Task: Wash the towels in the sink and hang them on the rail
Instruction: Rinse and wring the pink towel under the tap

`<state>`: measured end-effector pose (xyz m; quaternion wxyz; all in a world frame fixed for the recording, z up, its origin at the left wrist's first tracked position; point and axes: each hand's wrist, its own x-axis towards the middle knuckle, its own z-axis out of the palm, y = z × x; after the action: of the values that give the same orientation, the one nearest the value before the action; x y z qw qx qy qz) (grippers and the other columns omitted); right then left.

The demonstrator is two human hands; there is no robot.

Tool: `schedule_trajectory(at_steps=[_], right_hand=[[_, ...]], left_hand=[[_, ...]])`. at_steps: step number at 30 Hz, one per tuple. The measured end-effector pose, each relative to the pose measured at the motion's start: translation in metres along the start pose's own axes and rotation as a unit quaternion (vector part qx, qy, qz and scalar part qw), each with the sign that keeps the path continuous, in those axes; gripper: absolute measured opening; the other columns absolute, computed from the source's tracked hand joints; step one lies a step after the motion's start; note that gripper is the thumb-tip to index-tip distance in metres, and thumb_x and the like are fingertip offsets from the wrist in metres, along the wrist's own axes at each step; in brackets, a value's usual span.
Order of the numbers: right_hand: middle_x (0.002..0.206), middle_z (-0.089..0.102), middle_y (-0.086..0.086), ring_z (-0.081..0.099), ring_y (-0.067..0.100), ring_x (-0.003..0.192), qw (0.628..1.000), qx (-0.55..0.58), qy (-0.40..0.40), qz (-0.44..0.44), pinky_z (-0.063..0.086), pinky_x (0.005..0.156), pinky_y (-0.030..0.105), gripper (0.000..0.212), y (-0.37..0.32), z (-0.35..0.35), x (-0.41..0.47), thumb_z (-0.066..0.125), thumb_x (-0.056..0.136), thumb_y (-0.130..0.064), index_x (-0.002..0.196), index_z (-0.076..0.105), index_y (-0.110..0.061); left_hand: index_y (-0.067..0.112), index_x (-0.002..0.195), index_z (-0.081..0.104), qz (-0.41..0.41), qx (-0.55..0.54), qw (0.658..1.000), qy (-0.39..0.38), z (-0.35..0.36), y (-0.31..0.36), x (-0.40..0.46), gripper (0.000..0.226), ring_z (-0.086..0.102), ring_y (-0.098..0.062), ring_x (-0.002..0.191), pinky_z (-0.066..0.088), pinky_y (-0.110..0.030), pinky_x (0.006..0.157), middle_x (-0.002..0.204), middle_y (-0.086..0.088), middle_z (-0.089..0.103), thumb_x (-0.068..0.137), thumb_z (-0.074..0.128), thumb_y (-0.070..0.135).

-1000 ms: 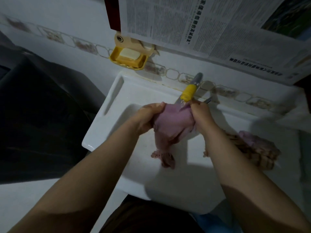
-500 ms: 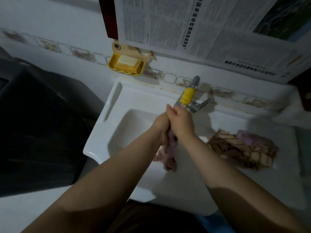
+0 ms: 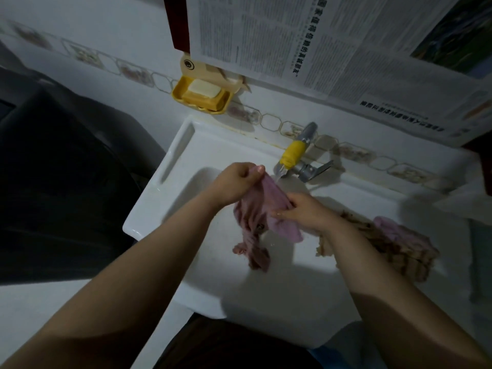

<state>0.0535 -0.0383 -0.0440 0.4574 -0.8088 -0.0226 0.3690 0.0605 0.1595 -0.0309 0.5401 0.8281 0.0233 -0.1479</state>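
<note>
A wet pink towel (image 3: 259, 217) hangs over the white sink (image 3: 159, 203), just under the spout of the tap (image 3: 294, 154). My left hand (image 3: 235, 179) grips the towel's upper end near the spout. My right hand (image 3: 303, 211) pinches the towel lower down on its right side, and the towel's tail droops into the basin. More towels, a brown patterned one (image 3: 386, 246) and a pink one (image 3: 399, 233), lie heaped on the sink's right side. No rail is in view.
A yellow soap dish (image 3: 201, 98) with a bar of soap hangs on the tiled wall above the sink's left corner. Newspaper sheets (image 3: 332, 43) cover the wall above the tap. A dark bulky object (image 3: 53, 169) stands left of the sink.
My hands were pressed together around the bunched towel; now they have drawn apart, left hand up toward the spout, right hand down and right, stretching the towel between them.
</note>
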Motion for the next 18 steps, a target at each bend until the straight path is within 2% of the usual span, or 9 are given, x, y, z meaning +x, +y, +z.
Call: schedule_trajectory(at_steps=[2, 3, 7, 10, 12, 13, 14, 16, 18], right_hand=[[0.071, 0.063, 0.001, 0.057, -0.005, 0.052, 0.999, 0.010, 0.035, 0.009, 0.047, 0.054, 0.013, 0.006, 0.008, -0.003, 0.002, 0.067, 0.086, -0.011, 0.085, 0.063, -0.007], [0.067, 0.060, 0.002, 0.055, -0.003, 0.051, 0.997, 0.020, 0.076, 0.008, 0.044, 0.053, 0.015, 0.014, 0.008, -0.004, 0.003, 0.064, 0.089, -0.016, 0.077, 0.061, -0.009], [0.078, 0.068, 0.005, 0.064, 0.009, 0.072, 0.951, 0.200, 0.238, 0.003, 0.050, 0.068, 0.025, 0.031, -0.005, 0.007, 0.009, 0.055, 0.093, -0.038, 0.077, 0.066, -0.014], [0.065, 0.061, 0.004, 0.055, 0.006, 0.058, 0.952, 0.120, 0.279, -0.039, 0.042, 0.058, 0.025, 0.042, -0.033, 0.032, 0.013, 0.049, 0.096, -0.039, 0.072, 0.062, -0.008], [0.070, 0.065, 0.011, 0.061, 0.020, 0.067, 0.949, 0.054, 0.310, -0.031, 0.043, 0.061, 0.030, 0.049, -0.041, 0.034, 0.024, 0.048, 0.096, -0.043, 0.071, 0.062, -0.002], [0.077, 0.067, 0.014, 0.063, 0.027, 0.076, 0.941, 0.034, 0.335, -0.021, 0.042, 0.063, 0.032, 0.044, -0.043, 0.028, 0.030, 0.050, 0.096, -0.038, 0.070, 0.060, -0.004], [0.081, 0.067, 0.016, 0.064, 0.031, 0.082, 0.935, 0.030, 0.353, -0.009, 0.041, 0.064, 0.032, 0.037, -0.042, 0.023, 0.033, 0.051, 0.095, -0.032, 0.068, 0.056, -0.008], [0.079, 0.066, 0.016, 0.064, 0.034, 0.081, 0.929, 0.012, 0.369, -0.037, 0.044, 0.065, 0.035, 0.036, -0.043, 0.024, 0.029, 0.051, 0.095, -0.032, 0.066, 0.054, -0.012], [0.076, 0.067, 0.018, 0.064, 0.033, 0.075, 0.937, -0.048, 0.333, -0.098, 0.047, 0.066, 0.036, 0.047, -0.047, 0.036, 0.019, 0.043, 0.097, -0.043, 0.073, 0.063, -0.007]], left_hand=[[0.002, 0.082, 0.060, -0.022, -0.061, 0.997, 0.051, 0.000, -0.003, 0.003, 0.043, 0.061, -0.025, 0.067, 0.056, -0.048, 0.073, 0.073, -0.011, 0.061, 0.098, 0.047, 0.039], [0.006, 0.081, 0.060, -0.041, -0.090, 0.993, 0.071, 0.002, -0.004, 0.004, 0.040, 0.062, -0.028, 0.066, 0.058, -0.047, 0.068, 0.072, -0.009, 0.061, 0.098, 0.048, 0.041], [0.017, 0.085, 0.058, -0.135, -0.151, 0.970, 0.132, 0.021, -0.007, 0.010, 0.023, 0.058, -0.016, 0.070, 0.049, -0.026, 0.060, 0.078, -0.001, 0.061, 0.091, 0.061, 0.039], [0.008, 0.076, 0.059, -0.224, -0.319, 0.913, 0.124, 0.043, 0.008, 0.010, 0.028, 0.056, -0.017, 0.058, 0.046, -0.020, 0.048, 0.066, -0.007, 0.059, 0.090, 0.064, 0.032], [0.006, 0.079, 0.062, -0.271, -0.376, 0.877, 0.125, 0.061, 0.023, 0.008, 0.036, 0.055, -0.015, 0.054, 0.044, -0.018, 0.043, 0.065, -0.006, 0.059, 0.093, 0.058, 0.039], [0.005, 0.084, 0.063, -0.274, -0.374, 0.877, 0.127, 0.069, 0.027, 0.010, 0.039, 0.055, -0.013, 0.055, 0.044, -0.018, 0.042, 0.067, -0.005, 0.059, 0.095, 0.054, 0.042], [0.005, 0.087, 0.063, -0.267, -0.358, 0.886, 0.126, 0.075, 0.030, 0.010, 0.043, 0.057, -0.014, 0.059, 0.047, -0.017, 0.045, 0.071, -0.007, 0.062, 0.096, 0.050, 0.045], [0.004, 0.093, 0.064, -0.254, -0.347, 0.894, 0.126, 0.077, 0.029, 0.012, 0.050, 0.066, -0.025, 0.081, 0.056, -0.024, 0.067, 0.094, -0.017, 0.068, 0.098, 0.044, 0.049], [-0.004, 0.119, 0.058, -0.247, -0.403, 0.872, 0.131, 0.069, 0.028, 0.012, 0.057, 0.061, -0.038, 0.106, 0.051, -0.032, 0.069, 0.122, -0.028, 0.059, 0.100, 0.040, 0.046]])
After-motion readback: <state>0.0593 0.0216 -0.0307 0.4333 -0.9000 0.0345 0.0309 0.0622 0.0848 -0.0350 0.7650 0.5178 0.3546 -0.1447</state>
